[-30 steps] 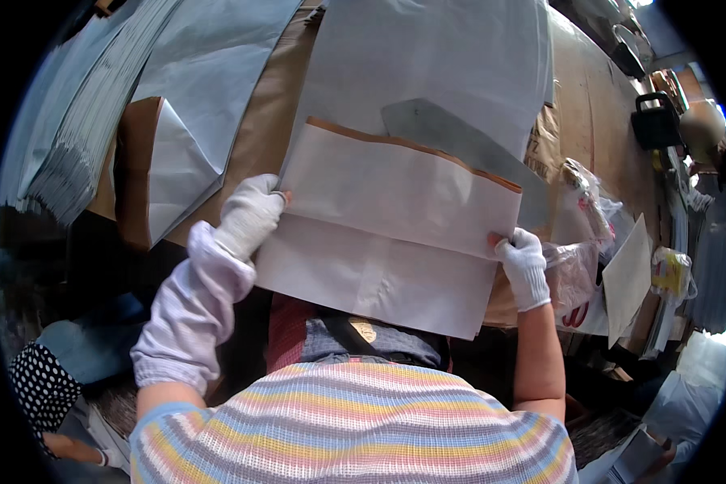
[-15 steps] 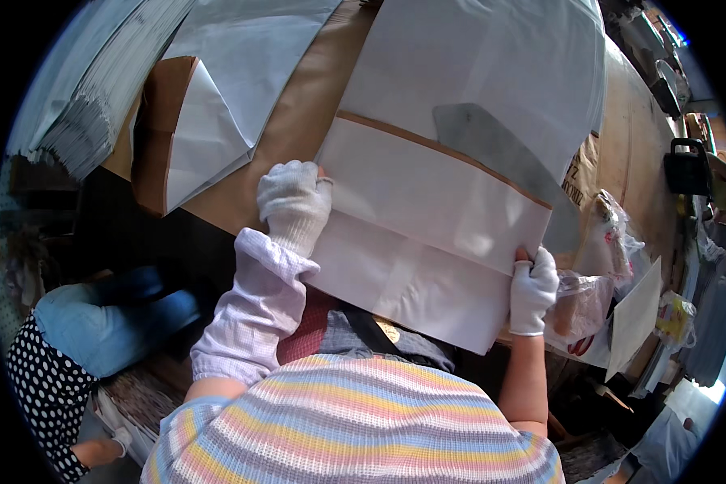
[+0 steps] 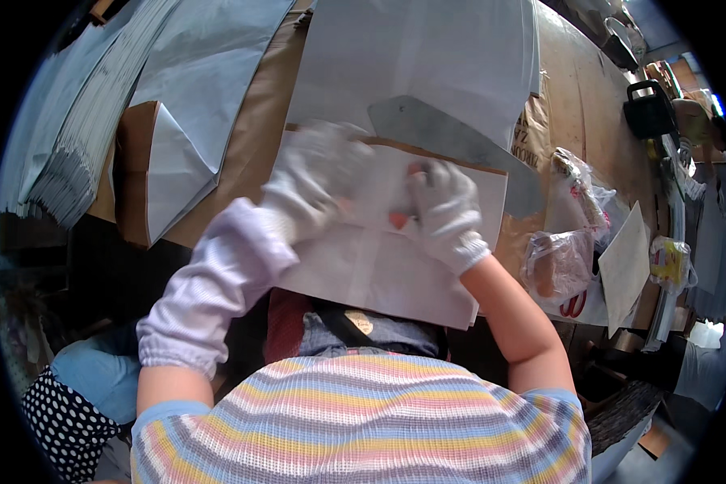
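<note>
A white paper sheet with a brown edge lies before me, its far part folded over into a flap. My left hand, in a white knit glove, is over the flap's left part; motion smears its fingers. On the middle of the flap rests my right hand, gloved with bare fingertips showing. Its thumb and forefinger are apart, and no object shows between them. Just beyond the fold, a flat grey plate with a slanted end lies on a stack of large white sheets.
At the left stand a thick stack of folded paper and a white-and-brown folded piece. Plastic bags, a pale board and a black-handled container are at the right. Another person in a dotted top is at lower left.
My right hand has left the flap's right edge and moved left onto its middle. The left hand has moved from the sheet's left edge onto the flap. The view has shifted.
</note>
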### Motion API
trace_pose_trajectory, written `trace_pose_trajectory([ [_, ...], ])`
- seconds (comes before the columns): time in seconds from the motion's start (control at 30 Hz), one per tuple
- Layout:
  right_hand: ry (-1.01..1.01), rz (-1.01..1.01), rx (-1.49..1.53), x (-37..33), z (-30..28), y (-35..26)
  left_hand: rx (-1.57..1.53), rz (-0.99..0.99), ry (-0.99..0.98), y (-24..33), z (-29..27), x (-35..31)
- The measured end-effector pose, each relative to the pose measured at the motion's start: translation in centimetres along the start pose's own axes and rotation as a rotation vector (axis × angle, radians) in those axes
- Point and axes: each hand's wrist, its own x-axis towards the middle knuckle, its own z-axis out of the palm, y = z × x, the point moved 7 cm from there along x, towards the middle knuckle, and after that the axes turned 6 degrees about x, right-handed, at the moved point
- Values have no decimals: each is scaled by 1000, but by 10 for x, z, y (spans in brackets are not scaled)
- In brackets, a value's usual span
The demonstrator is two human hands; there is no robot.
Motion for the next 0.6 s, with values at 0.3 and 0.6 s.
trace_pose_trajectory([
  [0.3, 540, -176, -105, -54, 10, 76, -173, -60, 302, -47, 83, -60],
  [0.6, 675, -196, -23, -72, 6, 96, -241, 43, 375, -8, 0, 3],
])
